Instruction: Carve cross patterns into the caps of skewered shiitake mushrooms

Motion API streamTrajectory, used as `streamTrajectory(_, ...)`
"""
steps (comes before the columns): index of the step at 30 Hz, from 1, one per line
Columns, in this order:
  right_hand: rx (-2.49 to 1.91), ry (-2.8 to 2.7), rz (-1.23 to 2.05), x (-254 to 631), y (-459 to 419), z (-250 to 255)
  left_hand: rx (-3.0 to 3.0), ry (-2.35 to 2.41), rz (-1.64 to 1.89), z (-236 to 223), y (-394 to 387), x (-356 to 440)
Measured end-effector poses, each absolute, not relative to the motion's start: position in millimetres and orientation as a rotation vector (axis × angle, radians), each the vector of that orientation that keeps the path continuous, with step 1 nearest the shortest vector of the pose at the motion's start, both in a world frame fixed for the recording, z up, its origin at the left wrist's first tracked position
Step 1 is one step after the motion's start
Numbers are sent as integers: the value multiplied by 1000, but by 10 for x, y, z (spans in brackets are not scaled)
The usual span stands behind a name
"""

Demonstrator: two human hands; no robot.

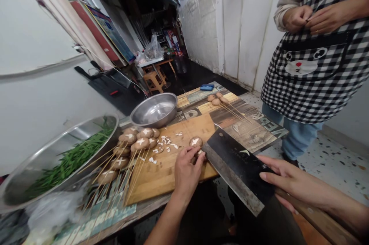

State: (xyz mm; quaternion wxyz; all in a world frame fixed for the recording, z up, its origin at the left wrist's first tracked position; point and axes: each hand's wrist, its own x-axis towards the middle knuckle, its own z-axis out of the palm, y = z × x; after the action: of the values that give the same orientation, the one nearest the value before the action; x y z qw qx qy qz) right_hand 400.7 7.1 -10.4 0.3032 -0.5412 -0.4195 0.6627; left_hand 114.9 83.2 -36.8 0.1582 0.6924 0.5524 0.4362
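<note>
My left hand (187, 164) is closed, its fingertips pinching a brown mushroom on the wooden cutting board (161, 183). Just beyond the fingers sits a mushroom cap (196, 142) with a white cross cut into its top. My right hand (284, 179) grips a cleaver (236, 168), its dark, wide blade tilted beside the left fingertips at the board's right edge. Small white mushroom trimmings (164, 141) are scattered over the board. At its left lie several skewered mushrooms (142, 143) with crosses cut in their caps, their thin sticks pointing toward me.
A steel bowl (155, 108) stands behind the board. A large steel basin (113, 126) of green vegetables (75, 160) is on the left, beside a plastic bag (54, 210). Uncut skewered mushrooms (216, 100) and a blue object (206, 87) lie farther back. A person in a checkered apron (319, 95) stands right.
</note>
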Motion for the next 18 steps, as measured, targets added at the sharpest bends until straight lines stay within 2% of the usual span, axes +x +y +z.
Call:
streamTrajectory(12, -1529, -985, 1600, 4011, -131, -132, 2306, 1568, 701, 75, 1015, 1098)
streamTrajectory(18, -1545, -879, 1584, 4011, -214, -193, 2212, 1699, 761, 112, 1010, 1061)
